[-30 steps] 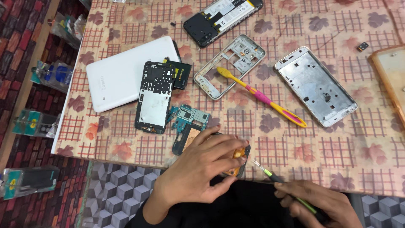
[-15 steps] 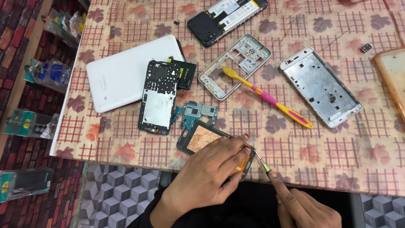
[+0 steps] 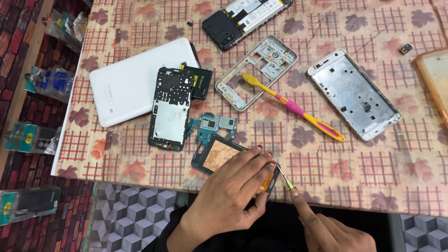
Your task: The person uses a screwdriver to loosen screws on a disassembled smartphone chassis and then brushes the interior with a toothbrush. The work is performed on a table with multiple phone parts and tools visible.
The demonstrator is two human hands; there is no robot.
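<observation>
1. Left hand (image 3: pixel 233 193) lies flat on my phone frame (image 3: pixel 219 156), fingers pressing it onto the worktop (image 3: pixel 373 168) near its front edge.
2. Right hand (image 3: pixel 326 226) pinches a thin screwdriver (image 3: pixel 284 178), tip touching the frame's right end.
3. Circuit board (image 3: pixel 215 125) sits just behind.

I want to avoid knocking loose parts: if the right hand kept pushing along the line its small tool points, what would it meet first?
The right hand points its screwdriver up-left, straight into the phone screen assembly pinned by the left hand. Beyond it, probably the blue circuit board.
</observation>
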